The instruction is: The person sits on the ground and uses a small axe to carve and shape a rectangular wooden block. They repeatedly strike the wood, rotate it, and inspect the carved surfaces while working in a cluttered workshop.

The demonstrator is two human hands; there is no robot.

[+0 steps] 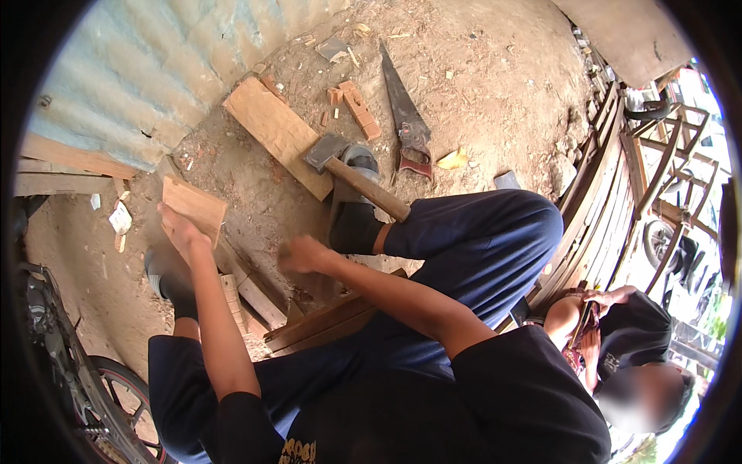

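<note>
My left hand [184, 232] grips a short, flat piece of wood [197, 207] by its left edge, raised above the ground near my left foot. My right hand [304, 257] is to the right of it, over the ground between my feet. Motion smears its fingers, so what it holds, if anything, does not show. A hammer [367, 188] with a broad metal head and wooden handle lies across my right foot, its head by a longer wooden board [274, 133]. Below my hands, wooden pieces [261, 301] lie beside a thick plank [332, 321].
A handsaw [403, 116] lies on the dirt beyond my right foot, beside a notched wooden block [360, 110]. Corrugated metal sheet [170, 62] stands at the far left. A motorcycle [69, 363] is at the near left. Another person [634, 332] sits at the right by stacked planks [595, 209].
</note>
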